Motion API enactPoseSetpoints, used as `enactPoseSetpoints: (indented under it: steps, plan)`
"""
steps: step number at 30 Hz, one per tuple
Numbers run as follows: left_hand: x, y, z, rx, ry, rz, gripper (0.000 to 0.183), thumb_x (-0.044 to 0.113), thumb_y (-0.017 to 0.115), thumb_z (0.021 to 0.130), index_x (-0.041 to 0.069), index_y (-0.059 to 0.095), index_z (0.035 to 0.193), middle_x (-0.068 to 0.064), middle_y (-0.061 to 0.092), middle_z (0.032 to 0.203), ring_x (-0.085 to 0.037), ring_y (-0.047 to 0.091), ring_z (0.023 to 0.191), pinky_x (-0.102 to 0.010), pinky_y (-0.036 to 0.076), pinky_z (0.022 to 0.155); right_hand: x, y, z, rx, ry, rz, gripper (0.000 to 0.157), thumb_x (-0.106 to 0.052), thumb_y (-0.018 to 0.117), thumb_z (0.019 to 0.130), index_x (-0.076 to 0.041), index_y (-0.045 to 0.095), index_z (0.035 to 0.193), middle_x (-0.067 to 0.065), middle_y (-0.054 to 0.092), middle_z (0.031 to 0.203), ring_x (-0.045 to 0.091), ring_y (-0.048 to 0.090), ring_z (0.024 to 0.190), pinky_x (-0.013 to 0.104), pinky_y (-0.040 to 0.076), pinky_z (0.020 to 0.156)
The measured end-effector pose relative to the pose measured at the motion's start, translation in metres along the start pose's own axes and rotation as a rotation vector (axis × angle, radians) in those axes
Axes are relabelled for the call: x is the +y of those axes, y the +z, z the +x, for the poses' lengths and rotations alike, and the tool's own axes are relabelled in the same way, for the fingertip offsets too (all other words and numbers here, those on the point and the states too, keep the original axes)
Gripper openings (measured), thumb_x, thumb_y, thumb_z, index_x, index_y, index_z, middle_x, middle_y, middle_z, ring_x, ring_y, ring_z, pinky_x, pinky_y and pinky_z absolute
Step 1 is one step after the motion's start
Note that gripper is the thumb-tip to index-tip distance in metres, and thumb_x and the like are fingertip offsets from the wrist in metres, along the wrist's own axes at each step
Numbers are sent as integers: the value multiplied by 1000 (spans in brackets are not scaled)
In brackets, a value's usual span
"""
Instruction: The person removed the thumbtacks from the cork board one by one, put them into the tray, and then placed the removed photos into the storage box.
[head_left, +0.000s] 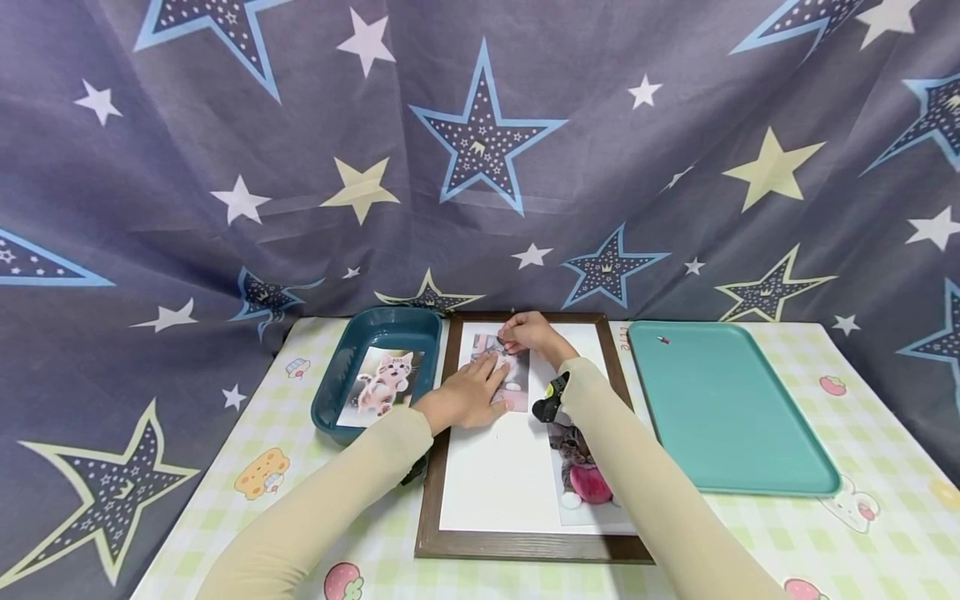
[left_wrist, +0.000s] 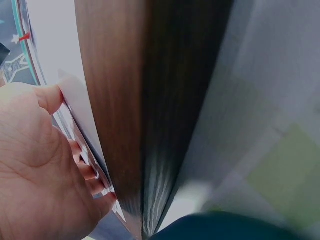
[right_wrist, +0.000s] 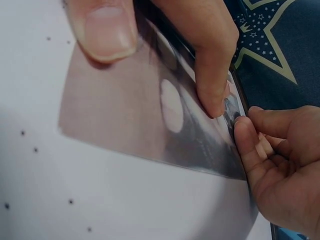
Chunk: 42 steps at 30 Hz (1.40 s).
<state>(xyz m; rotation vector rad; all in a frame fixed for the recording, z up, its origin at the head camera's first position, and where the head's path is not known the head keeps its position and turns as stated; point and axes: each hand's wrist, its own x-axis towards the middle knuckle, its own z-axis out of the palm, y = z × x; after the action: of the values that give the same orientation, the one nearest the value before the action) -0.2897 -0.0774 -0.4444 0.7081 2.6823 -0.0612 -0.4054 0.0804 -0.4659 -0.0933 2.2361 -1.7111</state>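
Observation:
On a brown-framed white board [head_left: 495, 475], my left hand [head_left: 468, 396] lies with fingers spread over a kitten photo [head_left: 516, 398]. Its thumb [right_wrist: 107, 35] presses near the lower end of that photo. At the photo's top edge, my right hand [head_left: 528, 332] pinches thumb and forefinger together. The fingertips hide most of what is between them; it is small, likely a push pin. A second cat photo [head_left: 573, 492], with a pink-red heart shape, is on the board's lower right, partly covered by the right forearm.
Left of the board, a dark teal basin [head_left: 324, 404] contains another kitten photo [head_left: 390, 379]. To the right is a green tray [head_left: 727, 408] with a small red push pin [head_left: 663, 339] at its far left corner. A star-patterned curtain [head_left: 480, 250] hangs behind the table.

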Motion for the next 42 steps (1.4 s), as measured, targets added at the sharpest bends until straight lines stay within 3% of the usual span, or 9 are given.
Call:
enactPoseSetpoints:
  steps: [6,13,20,42]
  plan:
    - [0,1,0,-3,-5,-9,75,54,33,108,15,7,166,-13,-1,173,-28,0,161,-45,15,130,-12,0,-15,-2,24,9,9,3,63,97,11,64,102,12,68,86,12,64,66,25,61,70]
    - [1,0,-1,2,-4,-16,74,54,33,108,15,8,166,-13,-1,173,-28,0,161,-45,14,130,-11,1,-15,6,20,16,12,3,62,97,13,65,104,10,67,85,10,63,65,21,59,64]
    - [1,0,-3,11,0,-20,73,52,34,108,14,9,166,-14,1,173,-29,1,161,-45,15,130,-8,2,-13,17,23,3,15,4,61,97,13,65,109,11,68,91,11,63,67,21,60,66]
    - [-1,1,-3,14,5,-36,73,54,31,108,16,7,166,-13,-2,173,-28,-2,161,-46,13,131,-6,3,-13,16,20,53,13,3,62,97,11,65,107,6,68,82,11,63,67,21,59,65]
